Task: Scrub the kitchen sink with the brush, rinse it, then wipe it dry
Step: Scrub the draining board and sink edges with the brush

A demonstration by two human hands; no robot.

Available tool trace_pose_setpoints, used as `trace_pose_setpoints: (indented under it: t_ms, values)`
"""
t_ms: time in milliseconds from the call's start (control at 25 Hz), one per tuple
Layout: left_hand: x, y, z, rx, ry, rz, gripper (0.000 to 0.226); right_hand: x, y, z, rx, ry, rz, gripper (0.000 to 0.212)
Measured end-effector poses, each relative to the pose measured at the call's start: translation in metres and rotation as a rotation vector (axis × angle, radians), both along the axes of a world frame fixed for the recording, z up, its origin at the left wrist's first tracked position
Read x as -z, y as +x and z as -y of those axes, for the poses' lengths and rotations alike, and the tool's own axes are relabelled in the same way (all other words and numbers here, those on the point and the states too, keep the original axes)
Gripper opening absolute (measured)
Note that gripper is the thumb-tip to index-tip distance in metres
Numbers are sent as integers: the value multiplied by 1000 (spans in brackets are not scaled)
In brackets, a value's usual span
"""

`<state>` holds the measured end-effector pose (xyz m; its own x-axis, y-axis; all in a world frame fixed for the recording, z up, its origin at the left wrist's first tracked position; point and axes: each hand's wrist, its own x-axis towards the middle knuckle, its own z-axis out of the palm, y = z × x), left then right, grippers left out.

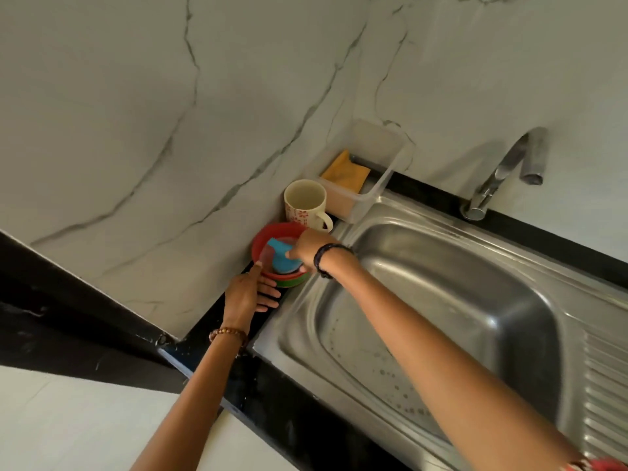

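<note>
The steel sink [458, 300] fills the right half of the view, its basin dry-looking with specks of water near the front wall. The tap [503, 171] stands behind it and no water runs. Left of the sink, a red bowl [272, 232] sits stacked on a green one [292, 282]. My right hand [307, 248] grips a blue cup with a clear lid [283, 260] inside the red bowl. My left hand [249, 294] rests against the bowls' near side, fingers straight on the counter, thumb touching the red rim. No brush is in view.
A patterned mug [306, 202] stands behind the bowls against the marble wall. A clear plastic tub [377, 185] holding an orange cloth [346, 171] sits at the sink's back left corner. The black counter [272, 385] edges the sink; a ribbed drainboard [605, 402] lies right.
</note>
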<state>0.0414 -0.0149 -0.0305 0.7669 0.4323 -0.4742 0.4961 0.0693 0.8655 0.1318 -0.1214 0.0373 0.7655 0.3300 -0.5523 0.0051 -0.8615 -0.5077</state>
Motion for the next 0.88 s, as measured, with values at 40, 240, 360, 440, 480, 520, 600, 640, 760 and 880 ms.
trace_pose_setpoints:
  t_ms: [40,240,360,440,480,520,600,640,760,880]
  values:
    - [1,-1,0,-13,-11,0,49,-3,6,2,-71,-125,115,25]
    - [-3,1,4,2,26,-19,50,13,-18,-2,-49,84,215,38]
    - [-4,-6,12,-75,88,9,51,6,-36,35,69,313,263,36]
    - [-3,-18,33,-153,162,106,52,2,-53,79,249,473,285,32]
    - [-3,-25,52,-165,188,158,51,5,-64,106,345,530,305,29]
    - [0,-31,72,-151,208,187,49,10,-75,134,444,576,317,24]
    - [9,-41,125,-20,204,218,45,26,-99,199,683,634,333,11]
    - [12,-43,157,104,214,236,44,31,-113,235,812,622,353,12]
    - [17,-45,256,621,289,293,29,39,-151,341,1122,451,423,14]
    - [23,-51,333,988,401,345,38,34,-167,403,1195,324,420,26]
